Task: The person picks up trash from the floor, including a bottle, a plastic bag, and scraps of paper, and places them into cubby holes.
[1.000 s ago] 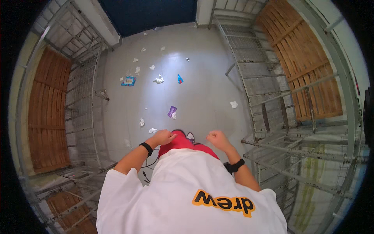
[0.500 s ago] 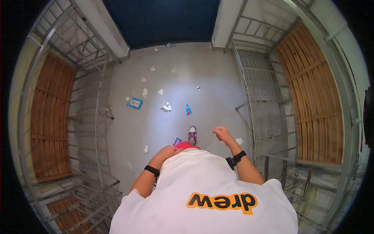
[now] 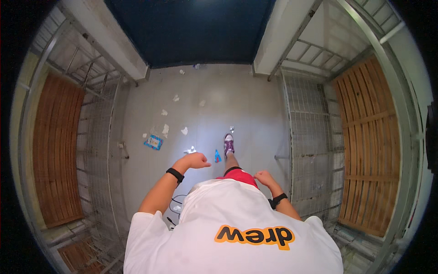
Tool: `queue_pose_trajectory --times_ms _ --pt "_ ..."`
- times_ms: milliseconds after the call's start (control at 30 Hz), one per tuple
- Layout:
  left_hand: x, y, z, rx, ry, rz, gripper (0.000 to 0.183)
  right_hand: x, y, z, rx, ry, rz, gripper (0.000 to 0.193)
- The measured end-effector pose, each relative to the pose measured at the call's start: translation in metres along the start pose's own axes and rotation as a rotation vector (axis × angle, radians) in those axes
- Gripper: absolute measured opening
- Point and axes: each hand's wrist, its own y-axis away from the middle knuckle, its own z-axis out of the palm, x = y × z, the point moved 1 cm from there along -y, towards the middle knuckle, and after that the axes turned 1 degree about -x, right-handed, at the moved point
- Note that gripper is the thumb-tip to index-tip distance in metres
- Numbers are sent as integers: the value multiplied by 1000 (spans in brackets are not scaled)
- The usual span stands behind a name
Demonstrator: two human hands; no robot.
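A white short-sleeved shirt [image 3: 232,205], its chest bearing rounded black lettering [image 3: 258,235] backed in orange; red shorts [image 3: 244,176] with a dark hem [image 3: 233,170]; a black band [image 3: 174,174] on the left wrist [image 3: 181,168]; a black strap [image 3: 277,200] (bulkier along one side) on the right wrist [image 3: 276,191]; a purple shoe [image 3: 229,145] with a whitish toe; a thin dark cable [image 3: 172,202] looping beside the shirt.

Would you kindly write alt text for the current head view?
A person's left hand and right hand are loosely curled before a white shirt, nothing visible in either; a purple shoe shows ahead. White scraps and a blue packet lie on the floor between metal frames.
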Motion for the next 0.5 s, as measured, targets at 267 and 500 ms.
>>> queue_pose_trajectory --times_ms 267,500 --pt "-148 -89 -61 204 101 -180 53 -128 -105 -100 -2 -24 -25 30" --pt "-164 -76 -102 145 452 -682 68 -226 -215 -177 -51 26 -217 33"
